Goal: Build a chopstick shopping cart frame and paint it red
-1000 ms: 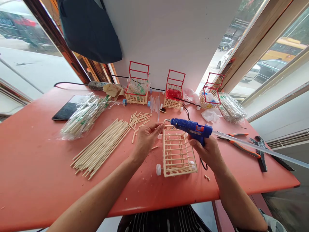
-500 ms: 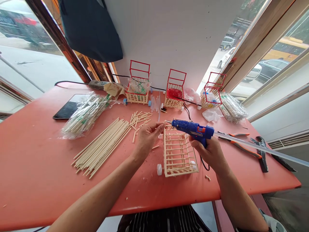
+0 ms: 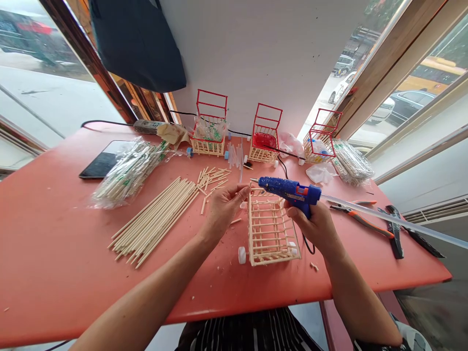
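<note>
**Stick cart (image 3: 270,225) and glue gun (image 3: 288,190): weight, stiffness and points of hold**

The cart, an open lattice of thin pale sticks on white wheels (image 3: 242,255), stands on the red table (image 3: 204,292) between the two hands, its body reaching from the left fingertips back towards the wearer. The left hand (image 3: 224,207) has thumb and forefinger closed in a pinch at the cart's far left corner; whether they also grip a separate short stick there is too small to tell. The right hand (image 3: 316,224) is wrapped around the handle of the glue gun, whose nozzle points left to just beside the left fingertips. A long clear glue stick (image 3: 383,220) runs out behind, to the right of that hand.

The cart should prove light and fairly stiff along its rails, but fragile at the joints; the thin slats would probably bend or snap if squeezed. It is best taken by a corner post or the long edge rail near the left hand, with the wheels left free, since they may roll. The gun is likely heavier and front-hot: hold by the handle only, bare fingers clear of the nozzle
</note>
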Tool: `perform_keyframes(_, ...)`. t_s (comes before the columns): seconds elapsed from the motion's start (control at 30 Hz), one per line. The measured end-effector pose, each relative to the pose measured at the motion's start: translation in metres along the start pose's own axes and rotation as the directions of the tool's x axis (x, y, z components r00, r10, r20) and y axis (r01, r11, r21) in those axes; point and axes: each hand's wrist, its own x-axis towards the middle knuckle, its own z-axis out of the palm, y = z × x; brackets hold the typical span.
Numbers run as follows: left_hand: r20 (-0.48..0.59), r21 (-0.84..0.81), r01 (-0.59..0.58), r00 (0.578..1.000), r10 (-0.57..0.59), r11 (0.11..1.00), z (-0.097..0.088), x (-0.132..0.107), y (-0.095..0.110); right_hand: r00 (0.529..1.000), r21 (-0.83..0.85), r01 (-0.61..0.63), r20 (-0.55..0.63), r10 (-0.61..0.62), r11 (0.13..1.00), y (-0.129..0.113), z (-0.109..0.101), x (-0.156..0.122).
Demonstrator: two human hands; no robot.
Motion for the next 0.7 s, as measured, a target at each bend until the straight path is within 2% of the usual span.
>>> perform_keyframes(0.33,-0.019,-0.004,0.03,0.999,-0.03,1.0,-0.001,0.0,-0.001,0.998,-0.039,0.046,-0.041,-0.048,0.998,-0.003,-0.006,-0.003)
perform_keyframes(0.7,-0.009,-0.016,0.035,0.999,-0.035,0.999,-0.001,0.0,0.001,0.994,-0.034,0.105,-0.013,-0.105,0.994,-0.012,-0.009,-0.001)
